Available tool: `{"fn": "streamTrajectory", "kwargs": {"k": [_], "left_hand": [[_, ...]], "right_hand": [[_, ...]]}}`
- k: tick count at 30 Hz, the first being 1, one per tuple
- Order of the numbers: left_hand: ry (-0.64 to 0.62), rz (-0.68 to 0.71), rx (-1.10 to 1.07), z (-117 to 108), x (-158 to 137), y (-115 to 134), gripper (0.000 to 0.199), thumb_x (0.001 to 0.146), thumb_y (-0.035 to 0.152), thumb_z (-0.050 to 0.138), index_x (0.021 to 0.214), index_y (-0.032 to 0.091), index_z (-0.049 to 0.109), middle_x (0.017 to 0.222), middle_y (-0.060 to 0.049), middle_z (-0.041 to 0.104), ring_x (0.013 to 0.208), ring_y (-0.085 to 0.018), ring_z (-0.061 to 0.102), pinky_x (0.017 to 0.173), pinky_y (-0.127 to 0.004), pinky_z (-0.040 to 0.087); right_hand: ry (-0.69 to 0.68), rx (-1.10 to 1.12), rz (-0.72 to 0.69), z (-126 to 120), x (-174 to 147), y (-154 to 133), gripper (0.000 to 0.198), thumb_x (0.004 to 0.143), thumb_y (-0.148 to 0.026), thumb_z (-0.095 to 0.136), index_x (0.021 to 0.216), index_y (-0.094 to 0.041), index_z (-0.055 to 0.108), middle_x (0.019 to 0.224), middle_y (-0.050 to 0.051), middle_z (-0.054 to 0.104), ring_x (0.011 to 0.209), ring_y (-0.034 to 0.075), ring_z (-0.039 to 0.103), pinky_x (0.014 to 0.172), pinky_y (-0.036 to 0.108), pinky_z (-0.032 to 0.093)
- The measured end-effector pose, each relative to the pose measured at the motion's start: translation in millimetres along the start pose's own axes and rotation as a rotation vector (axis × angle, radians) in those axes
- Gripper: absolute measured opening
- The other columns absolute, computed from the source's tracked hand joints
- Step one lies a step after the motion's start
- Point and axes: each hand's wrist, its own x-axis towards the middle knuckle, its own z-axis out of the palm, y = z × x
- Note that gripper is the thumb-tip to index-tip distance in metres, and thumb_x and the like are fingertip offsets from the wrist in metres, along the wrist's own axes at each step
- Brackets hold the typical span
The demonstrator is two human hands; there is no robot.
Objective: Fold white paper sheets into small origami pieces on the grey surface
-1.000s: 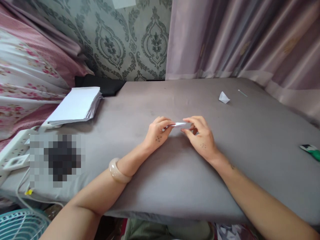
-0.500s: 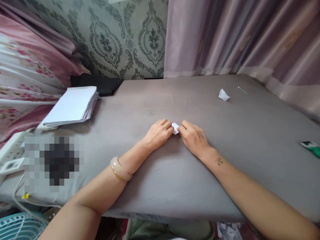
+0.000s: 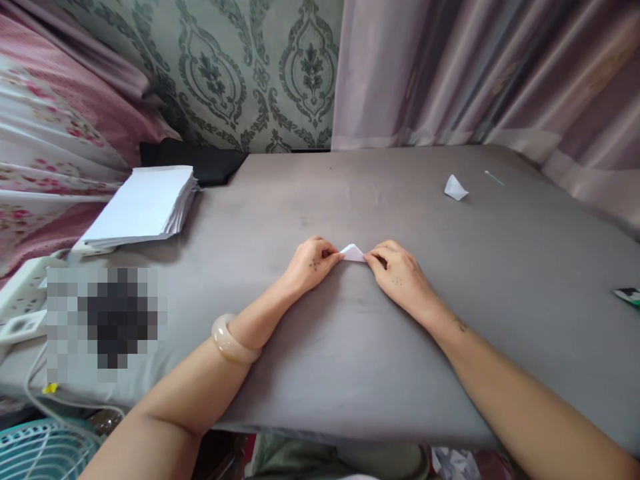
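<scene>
A small folded piece of white paper [image 3: 353,253] is stretched between my two hands at the middle of the table, its top coming to a point. My left hand [image 3: 313,262] pinches its left corner between thumb and fingers. On the opposite corner, my right hand [image 3: 397,273] has a similar pinch. Another folded white paper shape [image 3: 455,188] lies apart, farther back to the right. A thick stack of white paper sheets [image 3: 143,203] rests at the back left.
A grey cloth covers the table [image 3: 320,373]. On the left are a white power strip [image 3: 25,287] with cables and a blurred-out dark patch. A cotton swab [image 3: 495,177] lies at the back right, a green-and-black packet [image 3: 628,295] at the right edge. A teal fan [image 3: 45,443] stands below left.
My hands have drawn slightly apart and turned, with thumbs now facing up. The paper between them has gone from a small compact shape to a wider, flatter triangle.
</scene>
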Motion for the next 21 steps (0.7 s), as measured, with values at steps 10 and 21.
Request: {"fn": "streamTrajectory", "kwargs": {"k": [10, 21], "left_hand": [[0.051, -0.027, 0.055, 7, 2, -1, 0.014, 0.081, 0.027, 0.061, 0.075, 0.015, 0.064, 0.089, -0.007, 0.059, 0.073, -0.016, 0.056, 0.078, -0.033, 0.047], [0.013, -0.089, -0.011, 13, 9, -3, 0.018, 0.077, 0.030, 0.068, 0.083, 0.013, 0.067, 0.099, -0.009, 0.052, 0.081, -0.016, 0.052, 0.082, -0.034, 0.045]], "right_hand": [[0.043, -0.205, 0.027, 5, 1, -7, 0.020, 0.090, -0.032, 0.049, 0.079, -0.019, 0.060, 0.093, 0.007, 0.061, 0.072, 0.018, 0.057, 0.065, 0.032, 0.040], [0.020, -0.255, 0.034, 7, 0, -10, 0.020, 0.092, -0.031, 0.048, 0.098, -0.021, 0.064, 0.104, 0.008, 0.060, 0.077, 0.019, 0.059, 0.060, 0.031, 0.037]]}}
